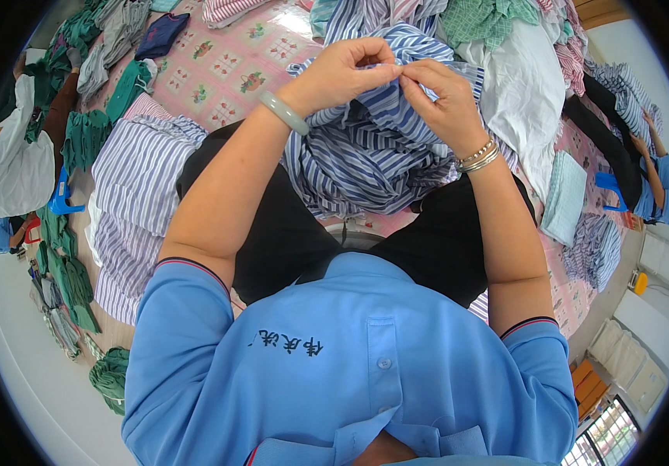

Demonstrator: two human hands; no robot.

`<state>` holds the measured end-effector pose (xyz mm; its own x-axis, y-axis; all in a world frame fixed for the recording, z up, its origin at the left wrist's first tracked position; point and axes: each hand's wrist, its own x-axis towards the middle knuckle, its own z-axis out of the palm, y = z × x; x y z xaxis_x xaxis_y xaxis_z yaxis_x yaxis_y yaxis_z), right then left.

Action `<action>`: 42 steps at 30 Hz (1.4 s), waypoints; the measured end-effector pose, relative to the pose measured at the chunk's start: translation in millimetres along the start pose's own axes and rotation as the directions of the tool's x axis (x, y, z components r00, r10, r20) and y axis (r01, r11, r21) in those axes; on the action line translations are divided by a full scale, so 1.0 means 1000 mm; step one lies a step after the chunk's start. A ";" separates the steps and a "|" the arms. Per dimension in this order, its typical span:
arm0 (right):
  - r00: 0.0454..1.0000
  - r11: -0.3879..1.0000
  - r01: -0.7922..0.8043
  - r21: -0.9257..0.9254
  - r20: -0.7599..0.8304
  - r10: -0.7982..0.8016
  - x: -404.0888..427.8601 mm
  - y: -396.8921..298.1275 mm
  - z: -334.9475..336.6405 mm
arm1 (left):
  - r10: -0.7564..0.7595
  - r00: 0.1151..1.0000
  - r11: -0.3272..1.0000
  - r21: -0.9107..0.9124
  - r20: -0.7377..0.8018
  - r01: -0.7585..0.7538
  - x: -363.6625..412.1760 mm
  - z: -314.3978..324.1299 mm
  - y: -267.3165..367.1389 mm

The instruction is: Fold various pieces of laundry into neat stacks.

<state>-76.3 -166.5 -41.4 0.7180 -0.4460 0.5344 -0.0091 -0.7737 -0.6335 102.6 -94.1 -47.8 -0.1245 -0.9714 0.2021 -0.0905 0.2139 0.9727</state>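
Note:
My left hand (363, 67), with a pale bangle (283, 113) at the wrist, pinches thumb and fingertips together above a heap of cloth. Its fingertips meet those of my right hand (442, 96), which wears silver bracelets (479, 157). Both seem to grip a small part of a blue-and-white striped garment (363, 157); the exact bit between the fingers is hidden. The garment lies bunched between my knees, its folds rising right under both hands.
Striped garments (136, 169) are stacked at my left. White cloth (521, 99), green checked cloth (489, 23) and a folded pale-blue piece (564, 198) lie right. Pink patterned sheeting (224, 76) covers the surface. Co-workers (664, 180) sit at both sides; a blue stool (63, 195) stands left.

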 end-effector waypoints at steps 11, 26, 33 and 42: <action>0.995 0.978 0.044 -0.206 -0.076 -0.061 0.002 -0.003 0.000 | -0.031 0.999 0.999 0.027 -0.045 0.032 0.000 0.003 0.001; 0.997 0.969 0.011 -0.246 -0.075 -0.030 0.000 0.000 0.005 | -0.017 1.000 0.995 0.100 -0.025 0.020 -0.001 -0.001 0.000; 0.998 0.979 0.003 -0.203 -0.061 -0.016 0.002 -0.002 0.004 | -0.012 0.998 1.000 0.000 0.057 0.012 -0.001 -0.001 0.000; 0.951 0.907 -0.299 0.297 0.166 0.260 -0.004 0.006 0.000 | -0.006 0.999 0.999 -0.039 0.031 0.007 -0.001 0.000 0.000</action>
<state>-79.0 -169.6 -47.4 0.7959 -0.5508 0.2512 -0.0162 -0.4342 -0.9007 102.3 -93.2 -47.7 -0.1550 -0.9690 0.1924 -0.0530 0.2026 0.9778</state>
